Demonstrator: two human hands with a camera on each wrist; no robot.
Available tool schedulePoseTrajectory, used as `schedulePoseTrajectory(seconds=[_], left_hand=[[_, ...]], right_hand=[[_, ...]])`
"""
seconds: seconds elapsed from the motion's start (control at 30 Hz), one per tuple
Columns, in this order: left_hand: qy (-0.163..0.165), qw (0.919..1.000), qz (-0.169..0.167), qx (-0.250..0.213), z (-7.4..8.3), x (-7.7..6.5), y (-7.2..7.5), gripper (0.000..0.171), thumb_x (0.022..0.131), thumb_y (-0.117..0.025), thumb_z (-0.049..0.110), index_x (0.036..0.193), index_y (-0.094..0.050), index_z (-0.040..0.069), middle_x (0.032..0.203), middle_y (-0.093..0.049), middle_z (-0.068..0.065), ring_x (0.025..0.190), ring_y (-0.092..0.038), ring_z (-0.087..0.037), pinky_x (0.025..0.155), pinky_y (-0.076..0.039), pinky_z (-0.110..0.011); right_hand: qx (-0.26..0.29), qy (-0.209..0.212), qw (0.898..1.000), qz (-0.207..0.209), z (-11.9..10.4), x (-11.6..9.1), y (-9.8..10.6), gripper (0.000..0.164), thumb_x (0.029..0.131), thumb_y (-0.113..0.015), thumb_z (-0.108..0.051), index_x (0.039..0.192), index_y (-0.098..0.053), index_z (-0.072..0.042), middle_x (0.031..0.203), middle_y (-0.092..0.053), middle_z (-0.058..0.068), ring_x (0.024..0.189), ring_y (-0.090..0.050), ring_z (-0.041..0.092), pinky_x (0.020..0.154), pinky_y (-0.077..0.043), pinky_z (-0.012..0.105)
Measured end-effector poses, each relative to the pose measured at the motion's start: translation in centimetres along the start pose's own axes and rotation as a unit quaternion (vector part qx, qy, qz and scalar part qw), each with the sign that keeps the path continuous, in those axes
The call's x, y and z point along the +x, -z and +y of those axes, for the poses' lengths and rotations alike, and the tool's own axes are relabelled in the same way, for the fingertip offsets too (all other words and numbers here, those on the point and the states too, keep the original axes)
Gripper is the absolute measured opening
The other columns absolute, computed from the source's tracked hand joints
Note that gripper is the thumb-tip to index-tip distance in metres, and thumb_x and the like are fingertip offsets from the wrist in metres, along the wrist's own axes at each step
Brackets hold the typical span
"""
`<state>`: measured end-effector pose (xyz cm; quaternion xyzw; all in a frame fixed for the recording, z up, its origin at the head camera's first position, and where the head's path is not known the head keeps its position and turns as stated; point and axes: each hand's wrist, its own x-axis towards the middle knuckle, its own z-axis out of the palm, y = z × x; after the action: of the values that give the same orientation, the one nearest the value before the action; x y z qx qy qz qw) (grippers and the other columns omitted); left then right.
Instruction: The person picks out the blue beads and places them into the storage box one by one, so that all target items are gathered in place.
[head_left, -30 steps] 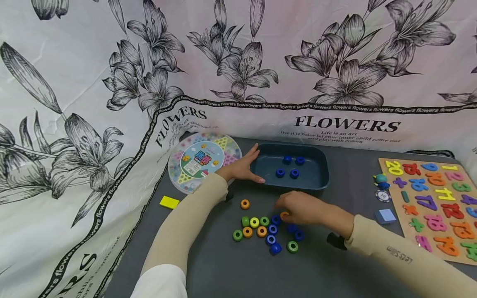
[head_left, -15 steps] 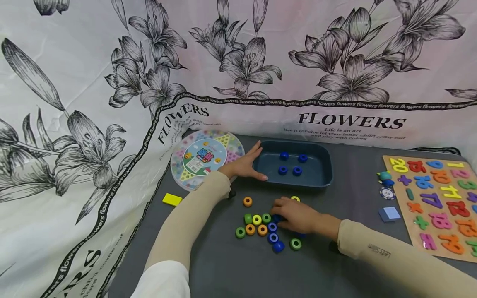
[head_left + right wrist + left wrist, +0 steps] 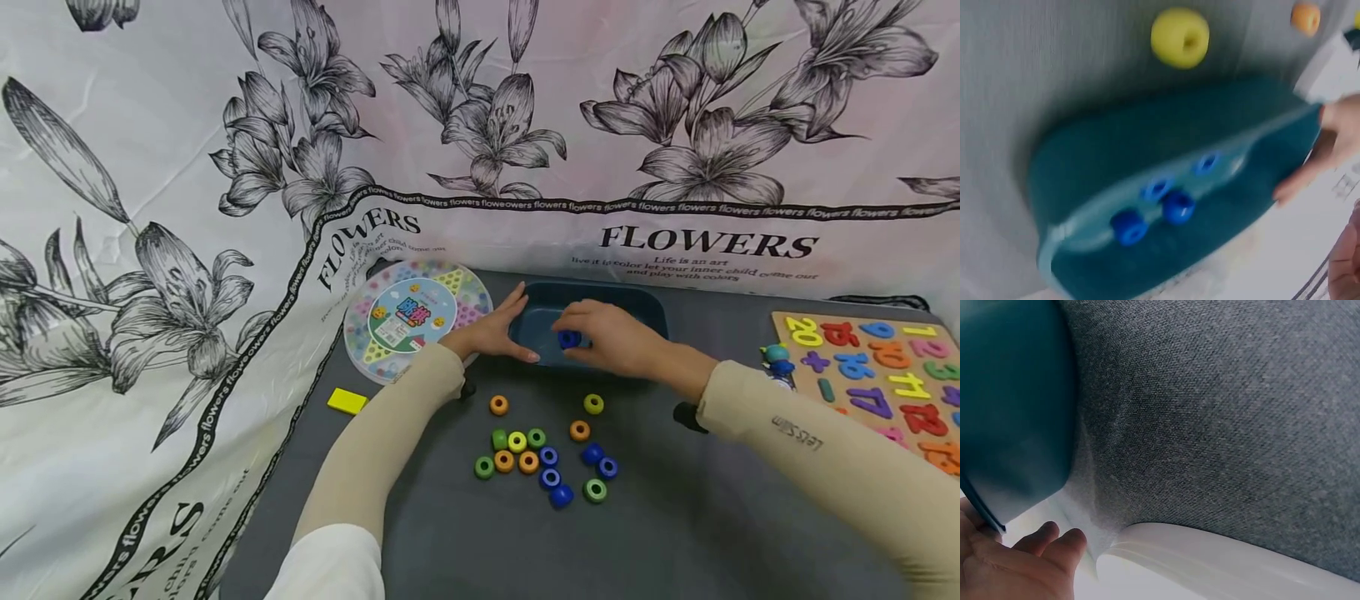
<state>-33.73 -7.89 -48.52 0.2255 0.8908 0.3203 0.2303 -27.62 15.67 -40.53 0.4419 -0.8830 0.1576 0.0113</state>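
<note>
My left hand (image 3: 491, 333) rests at the left end of a dark blue-green plastic tray (image 3: 660, 337), thumb and fingers spread along its rim. In the left wrist view, fingertips (image 3: 1066, 544) lie beside the tray wall (image 3: 1016, 425). Inside the tray, my right hand (image 3: 618, 337) pinches a blue bead (image 3: 569, 339) between thumb and fingers. Several blue beads (image 3: 1179, 207) lie on the tray floor in the right wrist view; in the head view the hand covers most of them. Orange, green, yellow and blue beads (image 3: 550, 477) are scattered on the grey table near the tray.
A round patterned game board (image 3: 375, 304) lies behind the left forearm, with a yellow block (image 3: 347, 401) near it. At the right are a wooden number board (image 3: 825, 367) and a small teal-and-blue toy (image 3: 778, 358). A flower-print cloth (image 3: 525, 237) hangs along the back.
My right hand has taken a blue bead from the table cluster and moved up into the tray. The left hand keeps its place on the tray's end.
</note>
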Motion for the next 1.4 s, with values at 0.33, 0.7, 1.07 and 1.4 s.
schedulePoseTrajectory(seconds=[0.33, 0.7, 1.07, 1.4], left_hand=[[0.005, 1.0000, 0.004, -0.004, 0.0, 0.2, -0.3, 0.114, 0.072, -0.076, 0.047, 0.151, 0.001, 0.018, 0.154, 0.023, 0.015, 0.145, 0.009, -0.014, 0.117, -0.015, -0.043], [0.006, 1.0000, 0.003, -0.005, 0.4, 0.0, 0.0, 0.113, 0.073, -0.076, 0.045, 0.151, 0.000, 0.016, 0.154, 0.023, 0.015, 0.145, 0.008, -0.014, 0.117, -0.015, -0.042], [0.003, 0.9999, 0.006, 0.008, 0.4, -0.1, 0.1, 0.112, 0.073, -0.076, 0.043, 0.151, 0.000, 0.014, 0.155, 0.021, 0.010, 0.146, 0.007, -0.015, 0.117, -0.015, -0.041], [-0.004, 1.0000, 0.007, 0.004, 0.3, -0.1, 0.0, 0.112, 0.074, -0.076, 0.042, 0.151, 0.000, 0.014, 0.155, 0.021, 0.011, 0.146, 0.007, -0.015, 0.117, -0.017, -0.041]], right_hand=[[0.007, -0.149, 0.989, -0.012, 6.0, 1.9, 0.7, 0.044, 0.084, -0.069, -0.018, 0.125, -0.059, -0.006, 0.108, -0.067, 0.011, 0.087, -0.061, 0.023, 0.078, -0.049, 0.042], [0.018, -0.179, 0.984, -0.013, 6.8, 2.9, 0.0, 0.046, 0.085, -0.068, -0.020, 0.128, -0.057, -0.008, 0.088, -0.072, 0.007, 0.046, -0.050, 0.011, 0.053, -0.041, 0.029], [0.031, -0.197, 0.980, 0.006, 6.8, 3.3, -0.1, 0.046, 0.086, -0.067, -0.024, 0.128, -0.057, -0.011, 0.076, -0.070, 0.007, 0.042, -0.046, 0.012, 0.047, -0.037, 0.028], [0.079, -0.177, 0.972, 0.135, 5.8, 2.5, 2.6, 0.053, 0.085, -0.067, -0.033, 0.132, -0.054, -0.013, 0.129, -0.058, 0.015, 0.094, -0.065, 0.027, 0.089, -0.046, 0.049]])
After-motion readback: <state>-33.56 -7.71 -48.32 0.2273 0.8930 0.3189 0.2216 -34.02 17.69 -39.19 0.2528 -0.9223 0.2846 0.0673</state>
